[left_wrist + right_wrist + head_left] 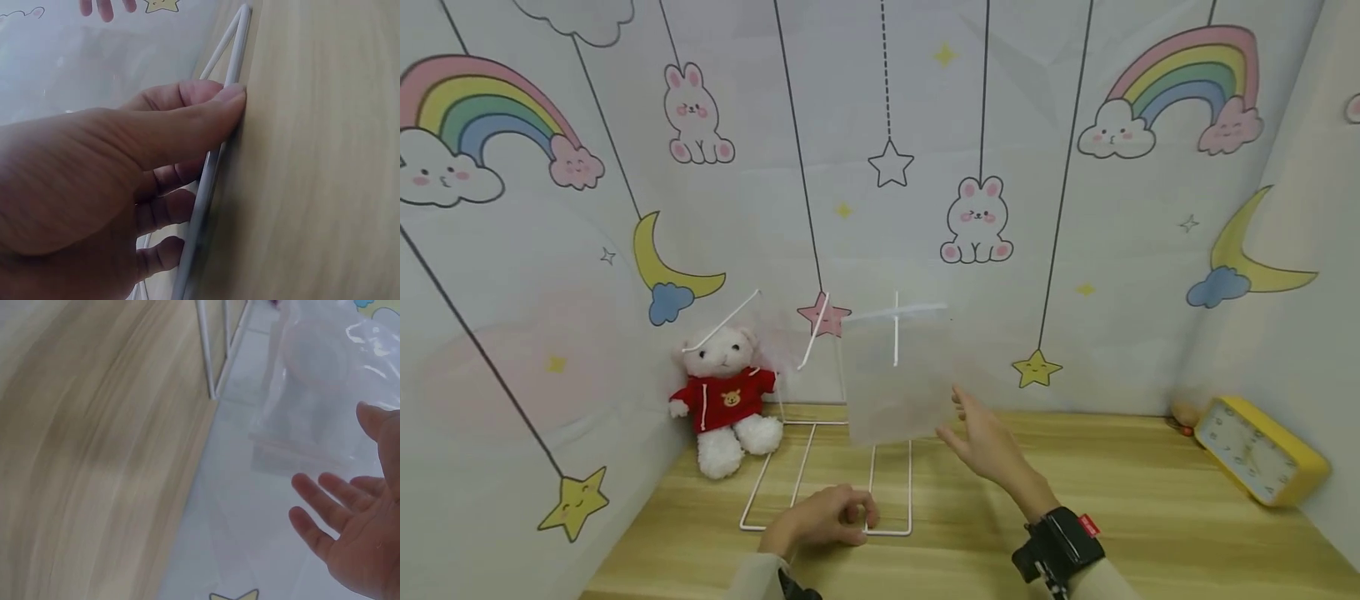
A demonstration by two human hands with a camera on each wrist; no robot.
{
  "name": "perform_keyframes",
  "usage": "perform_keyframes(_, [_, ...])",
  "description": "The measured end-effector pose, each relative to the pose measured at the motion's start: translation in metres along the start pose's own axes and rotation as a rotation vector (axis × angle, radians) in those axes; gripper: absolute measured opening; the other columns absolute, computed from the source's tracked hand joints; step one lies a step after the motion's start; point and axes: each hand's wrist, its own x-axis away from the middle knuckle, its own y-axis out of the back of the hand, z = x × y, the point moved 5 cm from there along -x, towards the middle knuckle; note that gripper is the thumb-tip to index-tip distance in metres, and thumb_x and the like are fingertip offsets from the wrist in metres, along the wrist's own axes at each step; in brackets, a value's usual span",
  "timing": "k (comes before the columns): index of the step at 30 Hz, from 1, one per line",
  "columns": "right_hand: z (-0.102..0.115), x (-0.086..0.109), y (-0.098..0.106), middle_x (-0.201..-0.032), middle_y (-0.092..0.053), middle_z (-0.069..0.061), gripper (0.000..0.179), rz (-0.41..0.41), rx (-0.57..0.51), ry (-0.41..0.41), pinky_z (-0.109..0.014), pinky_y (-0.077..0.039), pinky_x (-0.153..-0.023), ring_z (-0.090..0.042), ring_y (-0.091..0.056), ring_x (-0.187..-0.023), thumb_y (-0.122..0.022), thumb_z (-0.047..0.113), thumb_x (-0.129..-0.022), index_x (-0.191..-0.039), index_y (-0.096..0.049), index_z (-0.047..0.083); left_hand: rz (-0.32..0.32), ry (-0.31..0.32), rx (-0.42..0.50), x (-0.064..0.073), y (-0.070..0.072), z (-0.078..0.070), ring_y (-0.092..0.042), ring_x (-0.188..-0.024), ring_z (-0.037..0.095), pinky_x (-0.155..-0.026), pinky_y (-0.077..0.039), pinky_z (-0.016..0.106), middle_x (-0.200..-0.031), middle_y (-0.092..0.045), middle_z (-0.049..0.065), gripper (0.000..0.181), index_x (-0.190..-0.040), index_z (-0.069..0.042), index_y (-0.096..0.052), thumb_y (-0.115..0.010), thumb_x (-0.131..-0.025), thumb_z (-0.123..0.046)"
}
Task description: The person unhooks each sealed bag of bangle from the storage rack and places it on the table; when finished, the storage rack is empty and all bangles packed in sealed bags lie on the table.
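Left grip (826, 517): closed, thumb and forefinger pinching a thin base rod of the white wire rack (235, 56), the other fingers curled beside it.
Right grip (992, 442): wide, fingers apart and thumb spread, holding nothing, just beside the right edge of the clear bag (898, 392); whether they touch, I cannot tell.
Rack direction: base flat on the counter (1210, 542), front rod running left to right in the head view; three upper prongs appear to reach out from the back.
Bag direction: long axis up and down, top edge rising slightly to the right, across the rightmost prong.
Hard to see: how the bag is attached; part of the front rod, behind the left grip; rack back, partly behind the bag; right grip, cut off by the right wrist view's edge.
Rack from left grip: front rod between thumb and fingers, frame stretching behind.
Bag from grips: above and beyond the left, left of the right.
Teddy bear (730, 400): left side, beside the rack, red top.
Clock (1262, 450): far right, yellow, tilted.
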Motion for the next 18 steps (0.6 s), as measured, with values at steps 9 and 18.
perform_keyframes(9, [-0.004, -0.021, -0.013, -0.137, -0.056, -0.021, 0.074, -0.001, -0.121, -0.082, -0.052, -0.052, -0.085, -0.038, -0.064, -0.109, -0.070, 0.031, -0.095, -0.153, -0.033, 0.003, 0.013, -0.015, -0.024, 0.001, -0.009, -0.004, -0.047, -0.075, 0.006, -0.070, -0.038, 0.021, -0.079, -0.053, -0.006, 0.014, -0.096, -0.016, -0.066, -0.076, -0.087, -0.014])
perform_keyframes(18, [-0.011, -0.041, -0.022, -0.107, -0.065, -0.013, 0.081, -0.052, -0.236, -0.174, -0.034, -0.050, -0.064, -0.020, -0.062, -0.081, -0.070, 0.033, -0.095, -0.154, -0.026, -0.001, -0.020, 0.006, -0.017, 0.001, -0.004, 0.001, -0.050, -0.076, 0.005, -0.071, -0.041, 0.023, -0.079, -0.054, -0.009, 0.014, -0.096, -0.017, -0.066, -0.077, -0.087, -0.015])
